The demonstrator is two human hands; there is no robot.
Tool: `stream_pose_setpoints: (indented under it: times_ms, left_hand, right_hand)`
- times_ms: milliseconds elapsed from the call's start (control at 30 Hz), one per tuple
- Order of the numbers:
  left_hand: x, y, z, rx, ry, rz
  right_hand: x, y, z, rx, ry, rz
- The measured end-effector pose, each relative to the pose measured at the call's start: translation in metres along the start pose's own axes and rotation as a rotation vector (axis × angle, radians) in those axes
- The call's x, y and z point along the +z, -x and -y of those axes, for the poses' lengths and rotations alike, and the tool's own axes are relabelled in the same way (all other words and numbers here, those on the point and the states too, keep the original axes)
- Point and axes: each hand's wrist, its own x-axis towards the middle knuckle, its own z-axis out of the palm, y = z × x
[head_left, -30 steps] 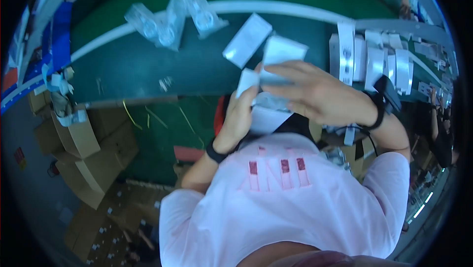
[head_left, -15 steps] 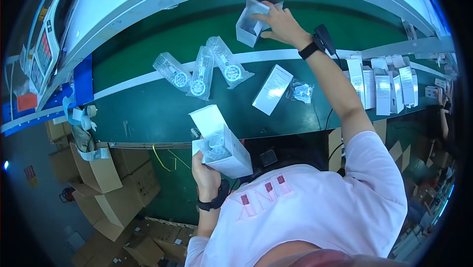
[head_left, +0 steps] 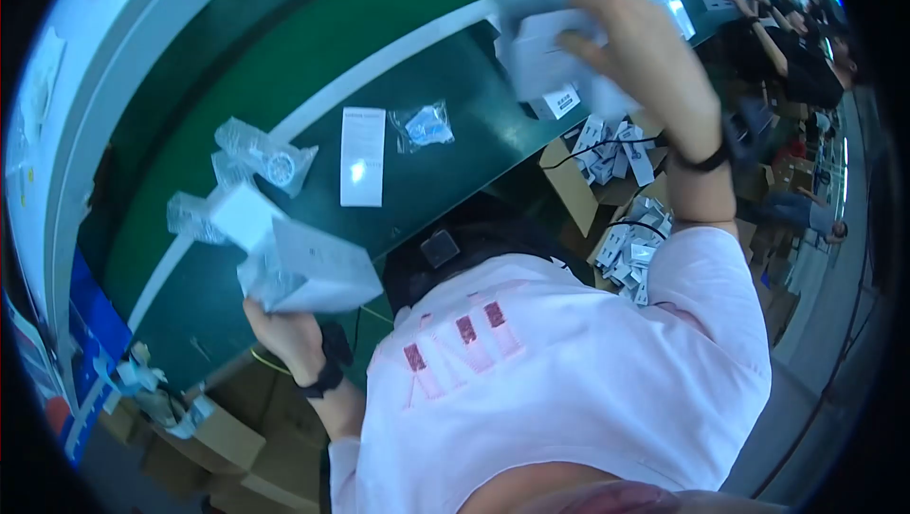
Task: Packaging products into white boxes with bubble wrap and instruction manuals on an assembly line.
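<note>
Low over the table's near edge, my left hand (head_left: 289, 339) is closed round the lower part of a white carton (head_left: 318, 267). Its flap stands up, and something in clear bubble wrap shows inside. My right hand (head_left: 640, 45), smeared by motion, grips another open white carton (head_left: 550, 54) up at the right, with its flaps spread. Between the hands lie a closed white carton (head_left: 362, 158) and a small clear bag (head_left: 427, 125) with a blue-white item. Several bubble-wrapped pieces (head_left: 275, 163) with round white ends rest left of them, partly hidden by the left carton.
A green table (head_left: 445, 196) with a pale strip stretches in front of me. At its right, cardboard boxes (head_left: 569, 192) hold many small white cartons. Other people (head_left: 796, 59) work at the far right. More cardboard boxes (head_left: 223, 438) stand at lower left.
My view has turned to the right. My right hand has lifted its open carton from the table and carried it rightward. The left hand keeps its carton, now tilted differently.
</note>
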Motion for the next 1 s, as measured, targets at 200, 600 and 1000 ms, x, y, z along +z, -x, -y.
stream_pose_setpoints:
  times_ms: [200, 600, 1000]
  left_hand:
    - [0.06, 0.023, 0.038, -0.178, 0.081, 0.078]
    - [0.069, 0.052, 0.063, -0.179, 0.142, 0.053]
    - [0.117, 0.071, 0.053, -0.223, -0.036, 0.51]
  right_hand:
    - [0.165, -0.055, -0.165, 0.023, -0.026, 0.54]
    - [0.271, 0.005, 0.073, -0.306, -0.525, 0.138]
    - [-0.024, 0.003, 0.08, -0.093, -1.444, 0.183]
